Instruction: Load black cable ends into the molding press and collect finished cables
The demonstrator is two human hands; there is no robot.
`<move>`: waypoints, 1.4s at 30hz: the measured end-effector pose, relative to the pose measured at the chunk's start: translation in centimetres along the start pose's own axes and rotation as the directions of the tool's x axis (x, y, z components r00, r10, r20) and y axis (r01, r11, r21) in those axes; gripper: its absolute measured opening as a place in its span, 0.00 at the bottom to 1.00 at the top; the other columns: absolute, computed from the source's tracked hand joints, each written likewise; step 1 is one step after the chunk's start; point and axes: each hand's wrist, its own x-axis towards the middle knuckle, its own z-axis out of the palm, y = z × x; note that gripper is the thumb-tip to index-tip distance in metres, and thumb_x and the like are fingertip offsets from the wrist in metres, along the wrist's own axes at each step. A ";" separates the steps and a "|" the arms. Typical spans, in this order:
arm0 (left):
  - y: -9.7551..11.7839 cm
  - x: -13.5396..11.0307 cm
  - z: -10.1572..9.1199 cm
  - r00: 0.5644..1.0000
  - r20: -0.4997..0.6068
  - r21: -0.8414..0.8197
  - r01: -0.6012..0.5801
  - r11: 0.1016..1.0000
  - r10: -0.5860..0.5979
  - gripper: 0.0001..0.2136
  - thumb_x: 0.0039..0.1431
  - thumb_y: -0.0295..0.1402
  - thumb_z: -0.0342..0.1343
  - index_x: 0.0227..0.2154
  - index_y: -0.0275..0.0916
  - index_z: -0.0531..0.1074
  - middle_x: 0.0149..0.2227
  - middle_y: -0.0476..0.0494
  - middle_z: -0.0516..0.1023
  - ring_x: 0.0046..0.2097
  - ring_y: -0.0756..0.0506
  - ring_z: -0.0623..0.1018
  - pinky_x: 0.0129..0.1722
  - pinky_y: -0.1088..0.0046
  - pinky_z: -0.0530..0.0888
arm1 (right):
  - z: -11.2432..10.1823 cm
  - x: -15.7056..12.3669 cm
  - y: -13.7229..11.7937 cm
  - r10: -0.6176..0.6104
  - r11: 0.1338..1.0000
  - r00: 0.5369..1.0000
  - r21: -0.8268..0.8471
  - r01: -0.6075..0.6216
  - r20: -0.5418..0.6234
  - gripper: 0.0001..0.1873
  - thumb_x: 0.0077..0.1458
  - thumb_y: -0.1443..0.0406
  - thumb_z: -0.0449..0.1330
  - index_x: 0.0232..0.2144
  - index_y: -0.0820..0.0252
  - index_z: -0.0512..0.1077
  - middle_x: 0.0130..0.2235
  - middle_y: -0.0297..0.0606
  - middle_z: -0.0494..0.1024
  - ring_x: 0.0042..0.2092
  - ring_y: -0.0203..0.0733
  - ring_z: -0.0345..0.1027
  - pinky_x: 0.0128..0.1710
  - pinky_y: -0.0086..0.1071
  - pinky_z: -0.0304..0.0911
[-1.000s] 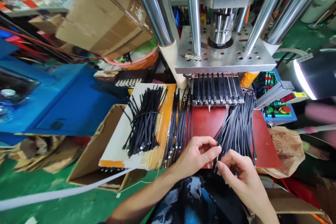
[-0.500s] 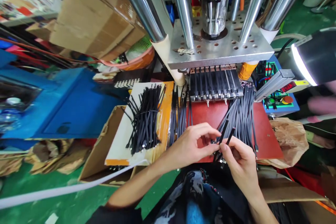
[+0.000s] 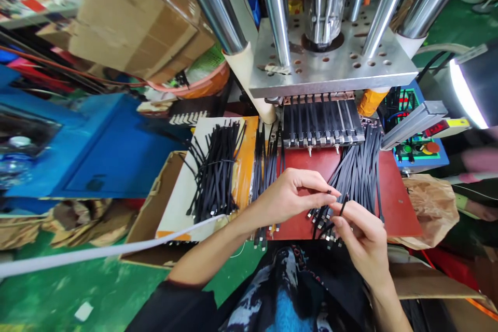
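Note:
My left hand is closed in a pinch over the red work board, its fingertips on the end of a short black flat cable, mostly hidden. Close beside it, my right hand grips a black flat cable between thumb and fingers, one end sticking up. The fingertips of both hands nearly meet. Behind them a fan of black flat cables with metal plugs lies on the red board. Farther back, several cables lie side by side in a metal fixture under the press plate.
A tied bundle of black cables lies on a white board at left, with loose cables beside it. Steel columns rise around the press. At right are a button box, a lamp and a person's blurred hand.
My left hand has closed its fingertips together near the right hand. The black cable ends that stood up between my hands now show less. My view has shifted slightly.

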 end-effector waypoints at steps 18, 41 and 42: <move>0.5 6.6 -1.6 0.897 -0.213 0.426 -0.273 0.863 0.388 0.06 0.67 0.30 0.64 0.35 0.36 0.84 0.36 0.45 0.84 0.36 0.49 0.80 0.39 0.72 0.74 | 2.6 0.3 0.4 0.423 0.880 0.874 0.122 -0.459 0.238 0.20 0.69 0.54 0.60 0.27 0.56 0.65 0.26 0.28 0.66 0.27 0.34 0.60 0.27 0.28 0.57; -4.6 10.8 -3.9 0.830 0.402 0.895 -0.446 0.028 0.386 0.17 0.74 0.31 0.51 0.60 0.31 0.74 0.66 0.28 0.73 0.70 0.35 0.69 0.67 0.54 0.68 | -8.5 25.6 7.0 0.057 0.931 0.940 -0.357 0.071 0.335 0.24 0.65 0.47 0.63 0.25 0.57 0.71 0.18 0.28 0.66 0.21 0.34 0.56 0.25 0.31 0.51; -4.5 10.9 -3.6 0.838 0.396 0.902 -0.431 0.010 0.375 0.17 0.74 0.30 0.50 0.60 0.30 0.74 0.66 0.29 0.73 0.69 0.35 0.69 0.67 0.54 0.69 | -8.5 25.5 7.1 0.045 0.928 0.947 -0.364 0.078 0.318 0.24 0.65 0.47 0.62 0.25 0.57 0.72 0.18 0.28 0.66 0.21 0.34 0.56 0.25 0.31 0.51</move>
